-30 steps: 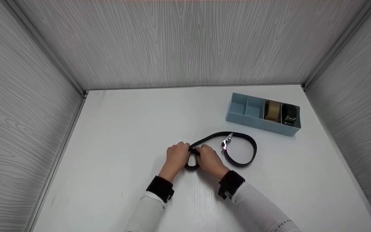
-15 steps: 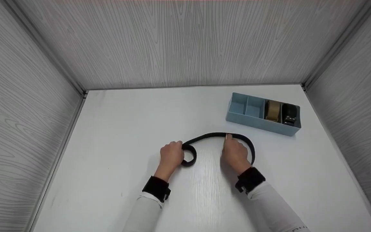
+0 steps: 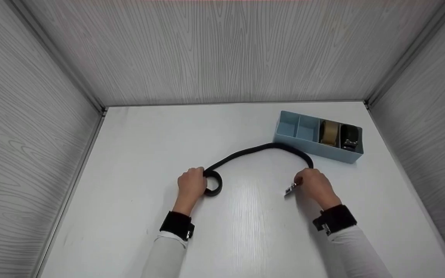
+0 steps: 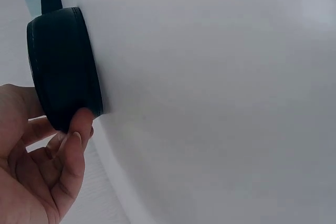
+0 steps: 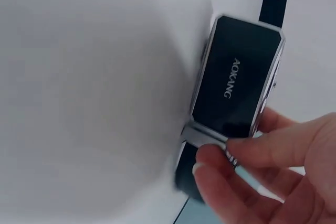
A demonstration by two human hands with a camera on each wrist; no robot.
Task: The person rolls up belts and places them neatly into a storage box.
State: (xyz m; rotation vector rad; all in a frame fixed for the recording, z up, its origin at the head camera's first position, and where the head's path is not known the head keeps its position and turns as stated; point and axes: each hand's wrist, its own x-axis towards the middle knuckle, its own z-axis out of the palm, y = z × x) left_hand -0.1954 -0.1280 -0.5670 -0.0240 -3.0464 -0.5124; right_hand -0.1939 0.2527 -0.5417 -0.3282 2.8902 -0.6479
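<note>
A black belt (image 3: 245, 151) runs in an arc across the white table between my two hands. Its left end is rolled into a small coil (image 4: 63, 66), and my left hand (image 3: 191, 184) pinches the coil's side between thumb and fingers. At the other end, my right hand (image 3: 316, 186) grips the belt at its buckle (image 5: 236, 77), a dark rectangular plate with a silver rim lettered AOKANG. In the head view the buckle points down and left from my right fingers, which hide part of it.
Beyond the belt, at the back right, stands a blue divided box (image 3: 303, 143). One compartment holds a tan rolled belt (image 3: 329, 132), and the end one a black rolled belt (image 3: 349, 136). Grey wood-grain walls border the table (image 3: 149, 139).
My right hand has left the coil, gone right and taken hold of the buckle end. My left hand has shifted left with the coil, and the belt between is drawn into a wider arc.
</note>
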